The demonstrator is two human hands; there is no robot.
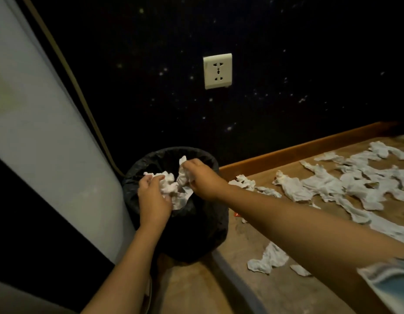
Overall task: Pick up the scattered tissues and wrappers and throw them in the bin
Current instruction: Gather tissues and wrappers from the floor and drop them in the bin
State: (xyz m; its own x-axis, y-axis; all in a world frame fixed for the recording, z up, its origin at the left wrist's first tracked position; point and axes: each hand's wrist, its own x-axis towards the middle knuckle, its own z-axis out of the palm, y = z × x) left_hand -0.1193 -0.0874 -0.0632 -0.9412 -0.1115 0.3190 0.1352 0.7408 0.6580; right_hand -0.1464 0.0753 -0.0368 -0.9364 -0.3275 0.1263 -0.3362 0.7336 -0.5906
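Note:
A round bin lined with a black bag stands on the floor against the dark wall. Both my hands are over its mouth. My left hand grips a crumpled white tissue bundle, and my right hand pinches another part of the same white tissues. Several more white tissues lie scattered over the wooden floor to the right, and one lies close under my right forearm. A small red wrapper scrap sits beside the bin.
A pale curtain or column rises at the left, close to the bin. A white wall socket is above the bin. A wooden skirting board runs along the wall. A light-coloured object pokes in at the lower right.

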